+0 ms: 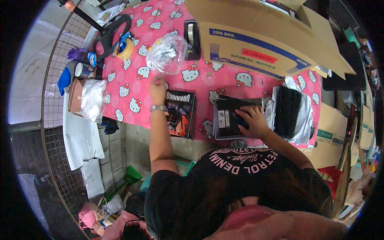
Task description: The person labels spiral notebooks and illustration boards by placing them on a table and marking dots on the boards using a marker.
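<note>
My left hand [158,93] is over the pink cloth, beside a crumpled clear plastic bag [167,55]. Motion smears its fingers, so their grip is unclear. Next to that wrist lies a stack of spiral notebooks [181,116] with a dark, orange-red illustrated cover. My right hand [255,123] rests with fingers spread on a second stack of dark spiral notebooks [222,118], which shows a white label. A small dark shape shows between its thumb and fingers; I cannot make out what it is. Further right, more black spiral notebooks [289,112] lie on white wrapping.
A large open cardboard box [256,50] stands at the back right, with a tape dispenser [192,40] beside it. A tape roll [125,49], a cup [84,71] and plastic wrap [93,100] are at the left. The table has a pink patterned cloth [134,105].
</note>
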Action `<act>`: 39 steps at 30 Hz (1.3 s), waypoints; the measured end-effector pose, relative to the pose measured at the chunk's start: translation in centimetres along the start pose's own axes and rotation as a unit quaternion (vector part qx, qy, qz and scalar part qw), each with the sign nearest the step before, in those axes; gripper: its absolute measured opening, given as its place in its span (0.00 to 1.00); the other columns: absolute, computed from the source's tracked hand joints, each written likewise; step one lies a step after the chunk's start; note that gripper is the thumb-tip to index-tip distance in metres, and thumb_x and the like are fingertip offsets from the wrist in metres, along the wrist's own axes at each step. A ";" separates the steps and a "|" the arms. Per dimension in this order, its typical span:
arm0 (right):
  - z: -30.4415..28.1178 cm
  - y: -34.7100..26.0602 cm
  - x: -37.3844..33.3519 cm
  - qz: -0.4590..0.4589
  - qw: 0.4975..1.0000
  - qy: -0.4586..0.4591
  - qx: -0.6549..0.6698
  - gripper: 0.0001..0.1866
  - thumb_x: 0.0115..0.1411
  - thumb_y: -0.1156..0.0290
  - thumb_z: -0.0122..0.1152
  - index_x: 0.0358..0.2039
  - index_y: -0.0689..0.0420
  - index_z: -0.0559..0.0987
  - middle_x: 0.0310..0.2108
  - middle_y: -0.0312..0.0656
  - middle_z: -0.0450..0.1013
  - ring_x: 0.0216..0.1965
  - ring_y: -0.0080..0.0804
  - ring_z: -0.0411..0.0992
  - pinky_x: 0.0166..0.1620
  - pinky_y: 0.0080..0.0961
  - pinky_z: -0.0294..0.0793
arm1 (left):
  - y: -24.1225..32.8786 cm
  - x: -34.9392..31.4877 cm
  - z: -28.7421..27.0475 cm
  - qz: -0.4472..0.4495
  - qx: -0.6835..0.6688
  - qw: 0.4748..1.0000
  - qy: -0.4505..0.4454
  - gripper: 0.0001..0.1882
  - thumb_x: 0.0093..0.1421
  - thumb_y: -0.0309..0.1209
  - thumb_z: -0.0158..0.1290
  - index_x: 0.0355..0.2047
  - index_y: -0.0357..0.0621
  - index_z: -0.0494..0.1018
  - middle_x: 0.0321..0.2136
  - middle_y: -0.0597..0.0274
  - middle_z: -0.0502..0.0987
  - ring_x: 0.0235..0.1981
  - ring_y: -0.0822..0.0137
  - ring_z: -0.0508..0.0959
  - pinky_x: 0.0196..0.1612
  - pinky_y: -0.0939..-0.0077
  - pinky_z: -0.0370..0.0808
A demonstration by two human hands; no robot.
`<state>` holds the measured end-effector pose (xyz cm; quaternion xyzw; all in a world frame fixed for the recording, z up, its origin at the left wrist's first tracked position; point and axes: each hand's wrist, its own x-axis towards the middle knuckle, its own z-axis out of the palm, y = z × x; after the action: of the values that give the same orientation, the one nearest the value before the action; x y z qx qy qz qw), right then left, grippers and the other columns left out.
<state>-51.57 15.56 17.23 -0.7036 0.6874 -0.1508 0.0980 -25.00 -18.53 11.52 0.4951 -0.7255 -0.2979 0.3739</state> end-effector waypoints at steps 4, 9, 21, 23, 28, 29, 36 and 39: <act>-0.1 -0.3 0.7 -0.011 1.000 -0.015 0.022 0.34 0.48 0.56 0.65 0.56 0.48 0.69 0.51 0.42 0.65 0.50 0.45 0.63 0.53 0.49 0.58 | -9.4 13.0 -6.5 -0.094 0.065 0.984 0.140 0.12 0.56 0.32 0.54 0.36 0.38 0.77 0.30 0.51 0.80 0.32 0.57 0.79 0.36 0.66 0.74; -0.5 -0.1 0.9 -0.007 0.999 -0.038 0.014 0.34 0.46 0.52 0.64 0.54 0.48 0.71 0.50 0.44 0.65 0.50 0.45 0.62 0.54 0.49 0.57 | -14.1 27.0 -8.8 -0.073 0.210 0.963 0.153 0.19 0.52 0.35 0.57 0.41 0.37 0.75 0.39 0.44 0.78 0.40 0.49 0.79 0.44 0.60 0.74; -0.1 0.3 0.7 0.018 0.997 -0.072 -0.001 0.38 0.40 0.50 0.65 0.56 0.39 0.70 0.53 0.37 0.66 0.54 0.42 0.63 0.57 0.49 0.57 | -19.0 36.8 -6.1 -0.294 0.418 0.858 0.054 0.43 0.50 0.54 0.58 0.52 0.29 0.59 0.44 0.37 0.74 0.44 0.43 0.77 0.45 0.51 0.75; 0.0 0.7 0.8 0.010 0.997 -0.073 0.003 0.35 0.45 0.53 0.59 0.58 0.38 0.68 0.53 0.36 0.66 0.54 0.40 0.63 0.57 0.47 0.57 | -19.7 35.7 -5.7 -0.239 0.380 0.891 0.065 0.41 0.50 0.53 0.58 0.51 0.30 0.60 0.44 0.39 0.74 0.43 0.45 0.77 0.44 0.52 0.74; 0.6 0.9 0.2 -0.015 0.998 -0.027 -0.049 0.30 0.49 0.56 0.52 0.56 0.39 0.70 0.52 0.34 0.66 0.52 0.34 0.63 0.55 0.39 0.59 | -17.2 32.1 -2.6 -0.158 0.268 0.946 0.093 0.37 0.51 0.50 0.58 0.50 0.32 0.62 0.41 0.43 0.74 0.40 0.49 0.75 0.41 0.56 0.73; -0.1 0.7 0.5 -0.009 1.000 -0.009 -0.011 0.27 0.52 0.58 0.51 0.56 0.39 0.70 0.52 0.34 0.67 0.52 0.33 0.64 0.54 0.38 0.59 | -16.3 31.0 -2.1 -0.143 0.239 0.955 0.099 0.36 0.51 0.49 0.58 0.50 0.32 0.62 0.41 0.44 0.74 0.39 0.50 0.75 0.41 0.57 0.73; 1.1 0.8 -0.8 -0.034 0.998 0.057 0.005 0.31 0.48 0.49 0.62 0.53 0.45 0.72 0.50 0.39 0.68 0.50 0.39 0.65 0.51 0.44 0.61 | -5.3 18.6 0.1 -0.069 -0.020 0.996 0.058 0.31 0.52 0.44 0.57 0.49 0.35 0.64 0.38 0.50 0.73 0.35 0.55 0.73 0.37 0.62 0.71; 2.1 1.3 -1.0 -0.056 0.995 0.087 -0.003 0.33 0.47 0.49 0.62 0.54 0.47 0.71 0.51 0.40 0.68 0.51 0.40 0.65 0.51 0.45 0.61 | 2.5 13.3 -1.0 -0.042 -0.152 0.987 0.038 0.29 0.52 0.42 0.57 0.48 0.37 0.65 0.37 0.52 0.73 0.34 0.58 0.72 0.35 0.64 0.71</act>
<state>-52.07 16.38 14.74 -0.7255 0.6535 -0.2141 0.0273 -28.46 -30.27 17.31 0.4736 -0.6354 -0.4011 0.4595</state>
